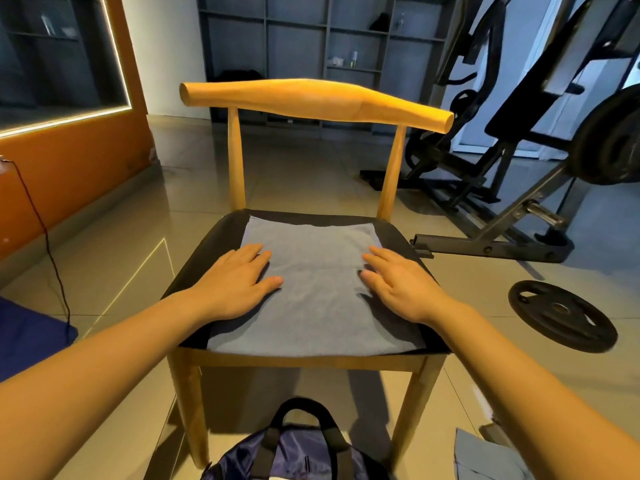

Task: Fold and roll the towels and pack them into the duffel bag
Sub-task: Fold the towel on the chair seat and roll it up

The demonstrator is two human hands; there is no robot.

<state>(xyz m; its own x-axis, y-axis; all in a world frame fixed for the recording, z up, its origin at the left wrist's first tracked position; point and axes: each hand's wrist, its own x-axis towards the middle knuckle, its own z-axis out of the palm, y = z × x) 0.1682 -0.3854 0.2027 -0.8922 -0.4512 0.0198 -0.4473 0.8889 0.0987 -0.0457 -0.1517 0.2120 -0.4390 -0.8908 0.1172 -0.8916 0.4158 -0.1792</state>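
A grey-blue towel [317, 289] lies spread flat on the black seat of a wooden chair [207, 251]. My left hand [235, 282] rests flat on the towel's left edge, fingers straight. Flat on its right side lies my right hand [398, 282], fingers also straight. A faint crease crosses the towel between the hands. On the floor below the chair's front stands a dark blue duffel bag [294, 452] with black handles, partly cut off by the frame. Another grey-blue towel [485, 459] lies on the floor at the lower right.
A black weight plate [561, 315] lies on the tiled floor to the right. Behind it stand a weight bench and gym machine [519, 168]. Dark blue fabric [27, 337] and a black cable [52, 258] are at the left by the orange wall.
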